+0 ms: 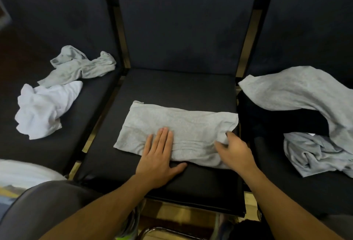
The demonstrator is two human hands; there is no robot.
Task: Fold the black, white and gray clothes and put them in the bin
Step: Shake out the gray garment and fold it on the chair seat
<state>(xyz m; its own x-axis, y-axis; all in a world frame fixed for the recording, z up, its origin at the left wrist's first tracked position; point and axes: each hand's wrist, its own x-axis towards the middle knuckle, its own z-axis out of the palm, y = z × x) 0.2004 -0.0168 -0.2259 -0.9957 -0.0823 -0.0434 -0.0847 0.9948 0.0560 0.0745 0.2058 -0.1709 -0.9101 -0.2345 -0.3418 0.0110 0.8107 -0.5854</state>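
1. Soft gray knit garment (177,131), folded into a long strip: lies on the middle black padded chair seat (172,87), near its front edge.
2. Left hand (159,155): fingers straight, flat on the strip's front edge, likely pinning the fold.
3. Right hand (234,149): fingers curled, pinching the strip's right end, probably to fold it over.
4. Left of the strip: crumpled gray garment (80,66) and crumpled white garment (44,108).
5. Right of the strip: loose gray garments (298,94) over black cloth (277,121).
6. Bin: not visible.

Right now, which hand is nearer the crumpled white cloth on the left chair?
Left. The left hand presses flat on the gray cloth on the middle chair, nearer the white cloth. The right hand pinches that gray cloth's right end, farther away.
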